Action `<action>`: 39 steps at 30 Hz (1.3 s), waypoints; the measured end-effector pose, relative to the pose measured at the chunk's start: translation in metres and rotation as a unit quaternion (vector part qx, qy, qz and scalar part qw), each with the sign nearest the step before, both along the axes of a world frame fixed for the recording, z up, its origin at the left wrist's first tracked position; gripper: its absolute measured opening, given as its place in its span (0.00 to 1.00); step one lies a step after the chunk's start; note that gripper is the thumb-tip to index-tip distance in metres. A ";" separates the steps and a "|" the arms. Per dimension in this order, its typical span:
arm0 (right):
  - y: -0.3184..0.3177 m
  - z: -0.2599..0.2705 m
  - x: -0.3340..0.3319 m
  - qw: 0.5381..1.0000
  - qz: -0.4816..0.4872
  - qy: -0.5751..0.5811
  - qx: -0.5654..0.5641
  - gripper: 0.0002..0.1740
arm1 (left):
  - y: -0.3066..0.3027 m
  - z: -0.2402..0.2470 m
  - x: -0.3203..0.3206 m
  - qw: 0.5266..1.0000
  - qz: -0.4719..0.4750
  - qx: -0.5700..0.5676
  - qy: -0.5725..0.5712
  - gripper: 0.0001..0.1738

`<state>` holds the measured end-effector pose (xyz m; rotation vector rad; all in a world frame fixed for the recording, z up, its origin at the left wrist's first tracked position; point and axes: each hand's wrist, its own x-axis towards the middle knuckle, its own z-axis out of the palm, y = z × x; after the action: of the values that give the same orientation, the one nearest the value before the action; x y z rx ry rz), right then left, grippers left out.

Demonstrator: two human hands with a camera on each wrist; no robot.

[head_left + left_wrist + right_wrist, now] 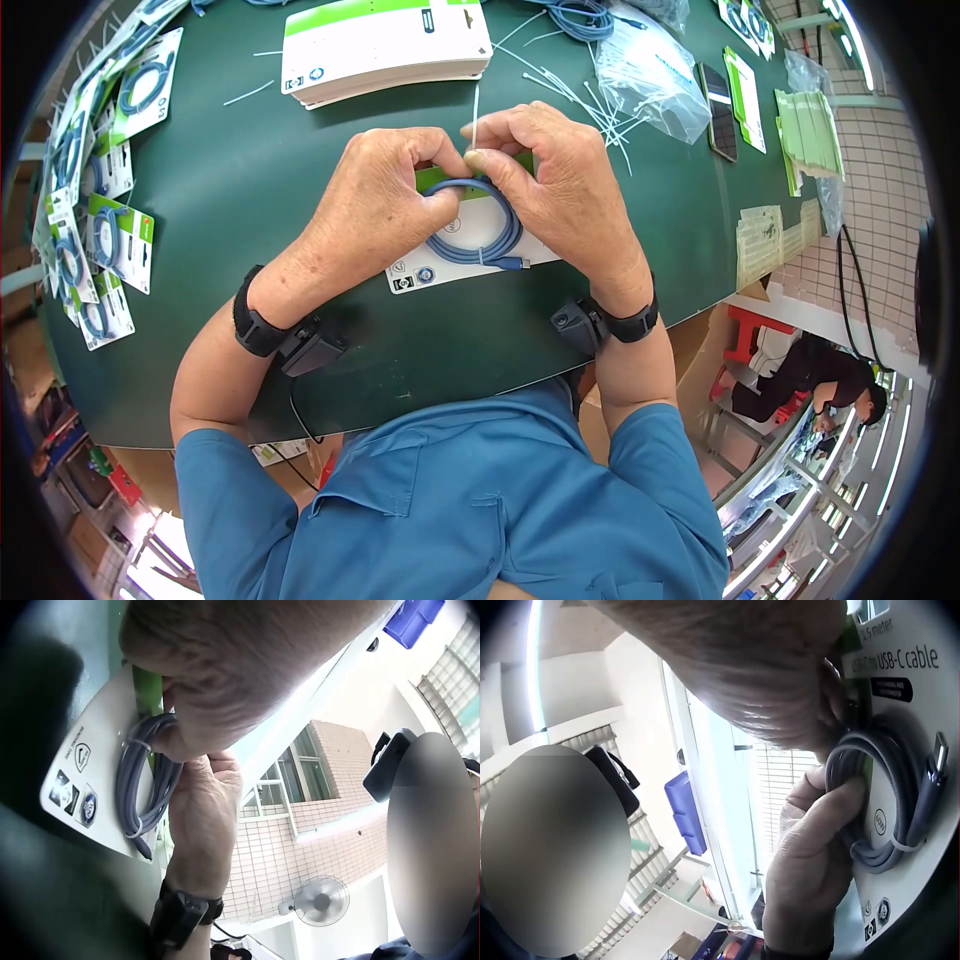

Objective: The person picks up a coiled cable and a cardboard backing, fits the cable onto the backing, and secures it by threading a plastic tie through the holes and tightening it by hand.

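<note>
A blue-grey USB-C cable (512, 228), wound into a coil, lies against a white and green printed card (410, 279). My left hand (375, 185) pinches the coil at its upper left, the thumb reaching inside the loop, as the right wrist view shows. A thin white cable tie (475, 112) stands up at the top of the coil. Thumb and index finger of my right hand (565, 185) pinch this tie low down. A white band (907, 847) wraps the coil near the plug (937, 761). The tie's lower end is hidden behind the fingers.
A stack of cards (385, 55) stands ahead on the green table (220, 180). Loose cable ties (570, 90) and a plastic bag (650, 80) lie ahead right, near a phone (718, 115). Cards with cables (120, 235) crowd the left edge. A person (810, 385) sits far right.
</note>
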<state>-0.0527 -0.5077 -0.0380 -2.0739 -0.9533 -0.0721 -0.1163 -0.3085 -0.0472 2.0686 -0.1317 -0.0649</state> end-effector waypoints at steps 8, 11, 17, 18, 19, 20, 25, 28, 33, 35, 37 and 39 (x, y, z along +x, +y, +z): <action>0.002 -0.003 -0.003 1.000 0.004 -0.019 0.017 0.05 | -0.001 -0.010 0.002 0.998 -0.002 -0.054 -0.013 0.09; 0.005 -0.005 -0.004 0.999 0.002 -0.042 0.019 0.05 | 0.001 -0.015 0.003 0.997 -0.009 -0.074 -0.007 0.09; 0.009 -0.008 -0.006 0.996 -0.006 -0.085 0.019 0.07 | 0.002 -0.014 0.004 0.993 -0.022 -0.115 0.033 0.07; 0.010 -0.008 -0.006 0.996 -0.004 -0.084 0.018 0.07 | 0.003 -0.013 0.004 0.991 -0.023 -0.127 0.038 0.07; 0.010 -0.008 -0.006 0.996 -0.010 -0.081 0.024 0.07 | 0.003 -0.013 0.004 0.991 -0.021 -0.128 0.038 0.07; 0.010 -0.008 -0.006 0.996 -0.016 -0.077 0.029 0.08 | 0.002 -0.012 0.004 0.990 -0.020 -0.132 0.045 0.07; 0.011 -0.010 -0.006 0.996 -0.025 -0.077 0.035 0.07 | 0.001 -0.010 0.003 0.986 -0.018 -0.145 0.075 0.07; 0.012 -0.011 -0.007 0.996 -0.033 -0.072 0.031 0.07 | 0.001 -0.012 0.003 0.986 -0.020 -0.147 0.081 0.07; 0.012 -0.011 -0.008 0.997 -0.035 -0.074 0.012 0.06 | 0.003 -0.014 0.004 0.985 -0.027 -0.146 0.089 0.06; 0.011 -0.012 -0.008 0.997 -0.036 -0.062 0.017 0.06 | 0.002 -0.014 0.004 0.985 -0.028 -0.145 0.094 0.06; 0.011 -0.013 -0.008 0.998 -0.036 -0.039 0.028 0.07 | 0.002 -0.014 0.004 0.984 -0.028 -0.153 0.088 0.05; 0.010 -0.013 -0.008 0.999 -0.035 -0.018 0.035 0.07 | 0.002 -0.014 0.004 0.984 -0.028 -0.157 0.085 0.05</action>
<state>-0.0605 -0.4973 -0.0508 -2.0464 -0.8879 -0.1772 -0.1126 -0.3067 -0.0612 1.7356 -0.0896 -0.2401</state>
